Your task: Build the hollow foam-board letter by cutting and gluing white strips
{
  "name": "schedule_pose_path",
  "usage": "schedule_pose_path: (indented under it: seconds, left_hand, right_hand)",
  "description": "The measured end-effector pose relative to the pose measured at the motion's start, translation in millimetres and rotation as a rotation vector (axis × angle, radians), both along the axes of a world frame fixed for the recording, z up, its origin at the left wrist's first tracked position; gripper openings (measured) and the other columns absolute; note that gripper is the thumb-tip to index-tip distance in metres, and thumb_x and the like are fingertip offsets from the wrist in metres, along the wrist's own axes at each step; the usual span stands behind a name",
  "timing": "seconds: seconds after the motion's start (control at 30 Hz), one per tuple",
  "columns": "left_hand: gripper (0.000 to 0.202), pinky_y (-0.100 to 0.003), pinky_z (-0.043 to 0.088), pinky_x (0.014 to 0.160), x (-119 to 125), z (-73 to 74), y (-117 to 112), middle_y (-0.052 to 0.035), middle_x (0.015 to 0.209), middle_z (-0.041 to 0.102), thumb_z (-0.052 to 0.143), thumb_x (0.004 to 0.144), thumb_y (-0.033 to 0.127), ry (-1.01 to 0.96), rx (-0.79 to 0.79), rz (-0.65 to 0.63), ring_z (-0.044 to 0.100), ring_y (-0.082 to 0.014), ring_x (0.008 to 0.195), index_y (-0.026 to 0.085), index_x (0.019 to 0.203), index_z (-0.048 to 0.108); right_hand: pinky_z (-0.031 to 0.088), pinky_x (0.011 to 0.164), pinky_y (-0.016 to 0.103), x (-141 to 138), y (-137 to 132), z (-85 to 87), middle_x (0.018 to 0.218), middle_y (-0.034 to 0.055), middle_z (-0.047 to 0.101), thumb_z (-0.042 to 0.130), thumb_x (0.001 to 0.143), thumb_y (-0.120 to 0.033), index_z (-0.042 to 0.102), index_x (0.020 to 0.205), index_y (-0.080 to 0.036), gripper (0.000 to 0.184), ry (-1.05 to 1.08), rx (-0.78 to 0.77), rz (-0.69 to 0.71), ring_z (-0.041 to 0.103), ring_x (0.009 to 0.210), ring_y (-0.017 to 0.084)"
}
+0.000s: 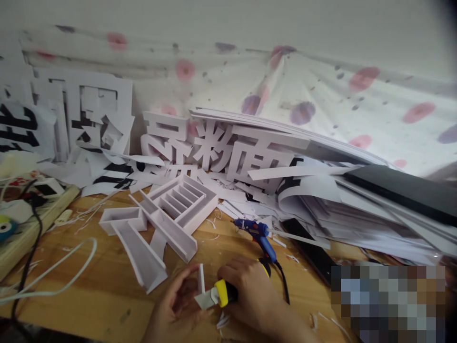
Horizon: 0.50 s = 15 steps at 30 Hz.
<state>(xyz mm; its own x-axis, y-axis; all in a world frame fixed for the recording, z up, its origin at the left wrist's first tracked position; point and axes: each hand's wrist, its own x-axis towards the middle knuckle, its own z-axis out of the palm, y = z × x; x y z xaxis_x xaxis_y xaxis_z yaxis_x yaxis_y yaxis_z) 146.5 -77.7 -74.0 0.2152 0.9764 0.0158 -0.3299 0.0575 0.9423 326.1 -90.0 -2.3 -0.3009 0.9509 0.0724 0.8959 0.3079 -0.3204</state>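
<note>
My left hand [178, 305] pinches a small white foam board strip [201, 278] upright near the table's front edge. Wrapped in my right hand [252, 290] is a yellow and black utility knife [223, 292]. Its wide blade [206, 300] points left and meets the lower end of the strip; whether it cuts in cannot be made out. Just beyond my hands lies a hollow white foam board character [178, 224] with raised side walls. A blue glue gun [264, 243] with a white glue stick in its back rests behind my right hand.
Finished white characters [212, 145] lean at the back against a spotted curtain [307, 85]. Stacked white sheets [332, 205] and a black phone [307, 250] are on the right. On the left are a white cable [93, 250] and a black cord [34, 238]. Offcuts litter the wooden table [96, 290].
</note>
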Motion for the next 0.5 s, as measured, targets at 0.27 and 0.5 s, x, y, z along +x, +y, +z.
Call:
schedule_pose_path:
  seconds: [0.27,0.5]
  left_hand:
    - [0.054,-0.029,0.054,0.081,-4.6,3.2,-0.4,-0.0044,0.111,0.068,0.085,0.055,0.027,0.027,0.023,-0.076,0.065,-0.0252,0.100,0.031,0.105,0.068]
    - [0.059,-0.028,0.056,0.073,-5.5,3.5,-1.8,-0.0064,0.108,0.067,0.086,0.049,0.042,0.039,0.034,-0.041,0.067,-0.0244,0.088,0.029,0.104,0.070]
  right_hand:
    - [0.025,0.056,0.028,2.1,5.0,0.4,0.072,-0.0006,0.066,0.062,0.063,-0.019,0.058,0.071,-0.021,0.009,0.022,0.036,-0.048,0.057,0.067,0.017]
    - [0.028,0.059,0.026,4.6,12.3,0.6,0.069,0.0000,0.066,0.056,0.062,-0.013,0.058,0.067,-0.020,0.009,0.059,0.037,-0.112,0.058,0.068,0.017]
